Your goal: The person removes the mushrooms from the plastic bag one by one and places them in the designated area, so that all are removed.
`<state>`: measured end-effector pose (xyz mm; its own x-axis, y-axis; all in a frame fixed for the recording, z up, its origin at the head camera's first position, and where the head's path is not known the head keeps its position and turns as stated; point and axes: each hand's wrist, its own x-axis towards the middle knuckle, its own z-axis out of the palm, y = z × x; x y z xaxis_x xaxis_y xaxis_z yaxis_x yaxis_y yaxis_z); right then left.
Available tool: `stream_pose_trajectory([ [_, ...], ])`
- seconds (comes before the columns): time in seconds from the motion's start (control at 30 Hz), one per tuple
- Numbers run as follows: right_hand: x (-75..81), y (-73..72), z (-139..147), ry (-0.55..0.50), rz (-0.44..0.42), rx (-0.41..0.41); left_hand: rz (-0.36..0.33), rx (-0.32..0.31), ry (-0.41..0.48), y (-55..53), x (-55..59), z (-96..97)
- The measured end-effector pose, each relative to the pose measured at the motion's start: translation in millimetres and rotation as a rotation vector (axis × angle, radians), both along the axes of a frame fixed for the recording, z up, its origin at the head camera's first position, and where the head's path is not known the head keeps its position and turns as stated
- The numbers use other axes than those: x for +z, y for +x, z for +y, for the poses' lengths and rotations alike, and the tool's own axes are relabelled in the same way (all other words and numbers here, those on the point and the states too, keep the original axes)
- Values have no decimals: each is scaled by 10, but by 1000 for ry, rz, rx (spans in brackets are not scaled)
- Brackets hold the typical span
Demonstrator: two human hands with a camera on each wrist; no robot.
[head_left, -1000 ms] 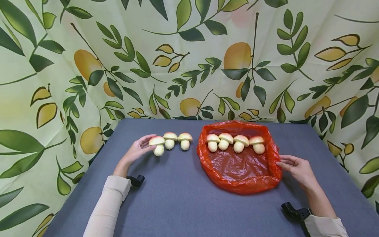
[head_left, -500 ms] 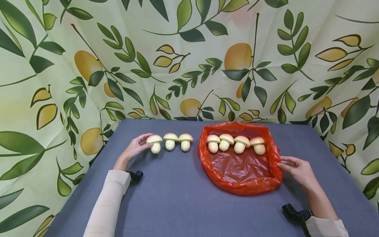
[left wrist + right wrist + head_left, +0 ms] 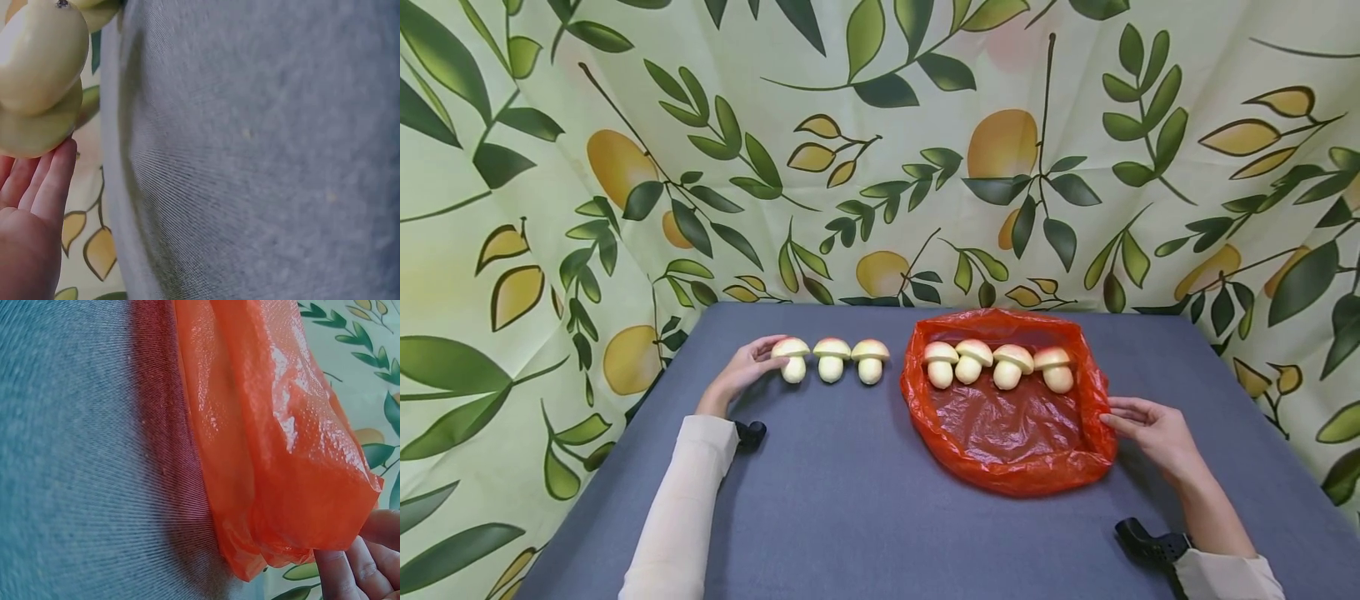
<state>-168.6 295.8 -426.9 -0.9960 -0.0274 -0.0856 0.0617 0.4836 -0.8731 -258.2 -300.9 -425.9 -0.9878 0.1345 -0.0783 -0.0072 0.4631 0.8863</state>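
Left hand pinches one mushroom, two more mushrooms to its right; right hand pinches a red bag.

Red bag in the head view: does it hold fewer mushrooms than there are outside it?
No: four mushrooms are inside the red bag, and only three mushrooms are outside it, including the one the left hand holds.

Apparently a staged tabletop setup: 1 gray cloth-covered table before a leaf-and-fruit-print fabric backdrop.

mushrms: 7 | red bag: 1 | hands: 2 | wrist cams: 2
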Motion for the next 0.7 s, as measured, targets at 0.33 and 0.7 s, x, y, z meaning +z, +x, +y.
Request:
stream_pose_trajectory([
  [0.33, 5, -6, 6, 15, -6, 1, -57, -14, -45, -120, -39, 5],
  [0.7, 5, 7, 4, 22, -21, -11, -62, -23, -93, -209, -52, -22],
])
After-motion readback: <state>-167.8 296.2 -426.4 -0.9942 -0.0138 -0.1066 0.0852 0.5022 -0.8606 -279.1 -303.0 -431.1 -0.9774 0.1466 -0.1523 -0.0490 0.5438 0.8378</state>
